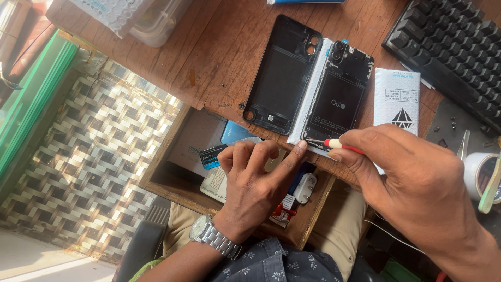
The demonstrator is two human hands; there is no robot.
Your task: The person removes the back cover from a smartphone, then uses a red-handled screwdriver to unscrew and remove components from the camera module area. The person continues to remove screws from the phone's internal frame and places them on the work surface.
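An opened phone (339, 96) lies face down on a wooden desk (219, 57), its black innards showing. Its removed black back cover (282, 73) rests just left of it. My right hand (417, 188) grips a thin red-and-white tool (342, 145) whose tip sits at the phone's bottom edge. My left hand (255, 180), with a metal wristwatch, has curled fingers, and its index fingertip presses the phone's lower left corner.
A black keyboard (454, 47) fills the top right. A white packet (397, 99) lies right of the phone; tweezers (463, 146) and a tape roll (482, 175) sit farther right. An open drawer (209, 156) below the desk edge holds boxes and a charger (304, 188).
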